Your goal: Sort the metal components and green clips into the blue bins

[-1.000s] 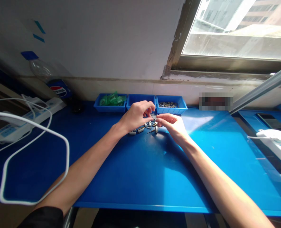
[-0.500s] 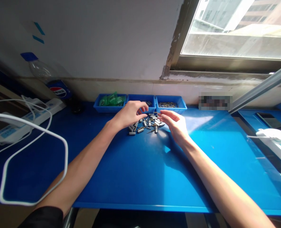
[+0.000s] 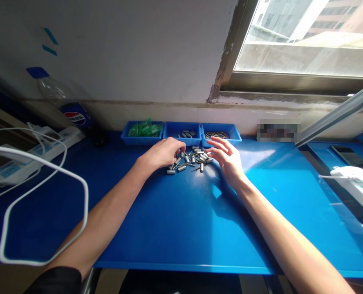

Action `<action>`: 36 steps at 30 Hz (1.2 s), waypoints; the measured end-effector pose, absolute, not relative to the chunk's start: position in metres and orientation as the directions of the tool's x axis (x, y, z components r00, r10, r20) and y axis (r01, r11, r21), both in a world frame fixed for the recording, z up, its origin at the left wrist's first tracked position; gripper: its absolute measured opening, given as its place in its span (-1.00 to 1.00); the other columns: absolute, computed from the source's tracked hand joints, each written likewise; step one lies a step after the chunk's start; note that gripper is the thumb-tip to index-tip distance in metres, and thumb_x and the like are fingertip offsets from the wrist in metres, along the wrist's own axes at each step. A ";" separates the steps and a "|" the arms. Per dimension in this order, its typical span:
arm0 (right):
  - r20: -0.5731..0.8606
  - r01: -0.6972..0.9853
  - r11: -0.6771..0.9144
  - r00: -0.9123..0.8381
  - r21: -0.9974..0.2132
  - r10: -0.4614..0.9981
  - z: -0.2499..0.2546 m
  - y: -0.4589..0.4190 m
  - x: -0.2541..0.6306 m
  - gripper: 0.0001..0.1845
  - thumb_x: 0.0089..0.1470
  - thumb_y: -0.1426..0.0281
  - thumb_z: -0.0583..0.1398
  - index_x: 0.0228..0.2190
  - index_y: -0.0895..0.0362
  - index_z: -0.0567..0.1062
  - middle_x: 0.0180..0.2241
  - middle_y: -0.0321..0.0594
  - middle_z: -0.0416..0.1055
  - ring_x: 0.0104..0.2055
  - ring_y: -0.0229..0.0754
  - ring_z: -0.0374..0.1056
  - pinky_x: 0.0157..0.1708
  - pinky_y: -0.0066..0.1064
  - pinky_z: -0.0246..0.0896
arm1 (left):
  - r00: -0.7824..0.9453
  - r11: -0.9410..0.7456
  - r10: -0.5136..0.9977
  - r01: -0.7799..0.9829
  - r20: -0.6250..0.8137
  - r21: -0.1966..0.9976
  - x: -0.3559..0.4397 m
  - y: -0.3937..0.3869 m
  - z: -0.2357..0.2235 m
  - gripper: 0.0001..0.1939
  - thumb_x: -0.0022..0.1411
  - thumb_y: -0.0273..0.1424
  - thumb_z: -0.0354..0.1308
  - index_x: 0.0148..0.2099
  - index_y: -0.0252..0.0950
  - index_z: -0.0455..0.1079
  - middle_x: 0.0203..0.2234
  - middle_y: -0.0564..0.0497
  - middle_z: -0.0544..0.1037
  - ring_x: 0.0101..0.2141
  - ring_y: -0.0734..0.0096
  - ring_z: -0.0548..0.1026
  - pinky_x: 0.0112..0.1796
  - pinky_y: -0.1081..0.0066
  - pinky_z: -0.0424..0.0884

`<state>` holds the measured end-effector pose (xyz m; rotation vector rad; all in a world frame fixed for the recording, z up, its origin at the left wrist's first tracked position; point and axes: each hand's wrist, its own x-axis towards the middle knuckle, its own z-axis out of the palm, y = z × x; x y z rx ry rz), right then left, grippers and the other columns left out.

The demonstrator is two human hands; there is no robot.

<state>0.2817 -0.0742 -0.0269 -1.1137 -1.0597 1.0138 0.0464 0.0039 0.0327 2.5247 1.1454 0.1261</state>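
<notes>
On the blue table [image 3: 169, 228] lies a loose pile of small silver metal cylinders [image 3: 182, 168], with thin brass-coloured and dark pins among them. My left hand [image 3: 166, 152] is at the left edge of this pile, fingers curled down and closed; whatever they pinch is hidden. To the right of the pile, my right hand [image 3: 229, 161] is held with its fingers apart and nothing visible in them. Behind the pile stand three blue bins: the middle bin [image 3: 172, 130] contains several silver cylinders, the right bin [image 3: 236, 132] thin pins, and the left bin [image 3: 125, 136] green plastic packets.
A cola bottle [image 3: 74, 114] and a white power strip [image 3: 43, 153] stand at the back left. A white cable [image 3: 85, 196] loops over my left forearm. Another power strip [image 3: 359, 188] and a dark phone-like slab [image 3: 348, 157] lie at the right, below a window [image 3: 307, 57].
My left hand has lowered to the pile's left side and curled its fingers. My right hand has spread its fingers, and the pin-like piece at its fingertips is gone from there.
</notes>
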 end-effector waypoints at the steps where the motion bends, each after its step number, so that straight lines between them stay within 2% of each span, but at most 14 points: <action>1: 0.129 -0.097 0.150 0.197 -0.984 0.972 -0.027 -0.074 0.282 -0.56 0.09 0.21 0.39 0.02 -0.05 0.56 0.11 -0.15 0.57 -0.11 -0.05 0.59 0.03 -0.08 0.52 | 0.659 -0.605 0.749 0.722 -0.069 0.335 0.048 0.002 0.034 -0.60 -0.02 -0.67 0.17 -0.15 -0.22 0.57 -0.32 -0.02 0.64 -0.36 0.33 0.57 -0.43 0.50 0.29; 4: 0.124 -0.111 0.147 0.189 -0.983 0.974 -0.026 -0.074 0.281 -0.57 0.09 0.21 0.38 0.01 -0.03 0.57 0.09 -0.15 0.58 -0.14 -0.07 0.58 0.02 -0.10 0.51 | 0.653 -0.623 0.756 0.741 -0.052 0.249 0.053 -0.002 0.035 -0.60 0.00 -0.69 0.14 -0.15 -0.23 0.56 -0.27 -0.05 0.64 -0.36 0.32 0.56 -0.43 0.46 0.26; 7: 0.126 -0.120 0.148 0.177 -0.982 0.976 -0.026 -0.074 0.281 -0.58 0.10 0.21 0.38 0.00 -0.03 0.58 0.08 -0.15 0.59 -0.16 -0.09 0.58 0.00 -0.13 0.51 | 0.675 -0.653 0.738 0.718 -0.010 0.242 0.055 -0.002 0.032 -0.61 0.02 -0.67 0.14 -0.13 -0.25 0.55 -0.21 -0.07 0.62 -0.35 0.32 0.54 -0.42 0.44 0.27; 11: 0.135 -0.126 0.158 0.174 -0.979 0.975 -0.028 -0.074 0.282 -0.62 0.09 0.23 0.39 -0.04 0.00 0.61 0.03 -0.15 0.62 -0.21 -0.12 0.57 -0.05 -0.17 0.51 | 0.691 -0.666 0.718 0.645 0.085 0.375 0.053 0.002 0.030 -0.59 0.05 -0.65 0.15 -0.06 -0.28 0.56 -0.23 -0.07 0.62 -0.33 0.33 0.56 -0.36 0.46 0.38; 16: 0.108 -0.083 0.120 0.142 -0.989 0.984 -0.026 -0.076 0.281 -0.65 0.10 0.20 0.38 -0.07 0.01 0.61 -0.17 -0.20 0.67 -0.26 -0.11 0.56 -0.10 -0.18 0.51 | 0.701 -0.688 0.658 0.413 0.274 0.596 0.056 0.003 0.035 -0.69 0.17 -0.58 0.18 -0.04 -0.32 0.55 -0.19 -0.06 0.65 -0.26 0.36 0.61 -0.21 0.45 0.53; 22: 0.071 -0.003 0.072 0.054 -0.997 0.996 -0.019 -0.080 0.274 -0.63 0.07 0.13 0.42 -0.10 -0.01 0.65 -0.26 -0.23 0.67 -0.25 -0.07 0.58 -0.07 -0.15 0.50 | 0.669 -0.668 0.638 0.234 0.381 0.707 0.063 -0.002 0.032 -0.67 0.17 -0.47 0.31 0.01 -0.31 0.52 -0.13 -0.10 0.63 -0.21 0.32 0.63 -0.21 0.40 0.61; 26: 0.044 -0.021 0.044 0.016 -0.999 0.999 -0.016 -0.082 0.271 -0.66 0.02 0.11 0.45 -0.19 0.00 0.69 -0.29 -0.24 0.68 -0.23 -0.04 0.59 -0.05 -0.13 0.50 | 0.664 -0.668 0.636 0.219 0.393 0.711 0.065 -0.003 0.029 -0.66 0.15 -0.45 0.33 0.01 -0.31 0.50 -0.17 -0.09 0.61 -0.22 0.34 0.62 -0.26 0.44 0.60; 31: 0.039 -0.041 0.040 0.007 -0.998 0.999 -0.017 -0.081 0.271 -0.66 -0.01 0.11 0.46 -0.23 0.03 0.70 -0.32 -0.23 0.67 -0.26 -0.07 0.58 -0.08 -0.15 0.49 | 0.695 -0.707 0.600 0.228 0.397 0.669 0.068 -0.005 0.027 -0.75 0.21 -0.44 0.30 -0.04 -0.31 0.50 -0.19 -0.07 0.60 -0.24 0.37 0.61 -0.22 0.44 0.57; 34: 0.042 -0.011 0.042 0.027 -0.999 0.999 -0.020 -0.080 0.273 -0.71 0.01 0.13 0.46 -0.27 0.03 0.70 -0.38 -0.24 0.65 -0.30 -0.06 0.57 -0.10 -0.14 0.49 | 0.711 -0.731 0.601 0.305 0.364 0.610 0.067 -0.004 0.028 -0.73 0.18 -0.44 0.32 -0.05 -0.31 0.50 -0.21 -0.06 0.60 -0.26 0.36 0.59 -0.23 0.43 0.53; 36: 0.050 -0.002 0.050 0.080 -0.999 0.996 -0.022 -0.078 0.274 -0.73 0.02 0.15 0.46 -0.26 0.02 0.70 -0.35 -0.22 0.66 -0.28 -0.03 0.59 -0.08 -0.10 0.50 | 0.731 -0.740 0.612 0.394 0.302 0.545 0.064 -0.002 0.030 -0.72 0.14 -0.46 0.33 -0.06 -0.31 0.51 -0.26 -0.03 0.60 -0.29 0.34 0.57 -0.26 0.43 0.48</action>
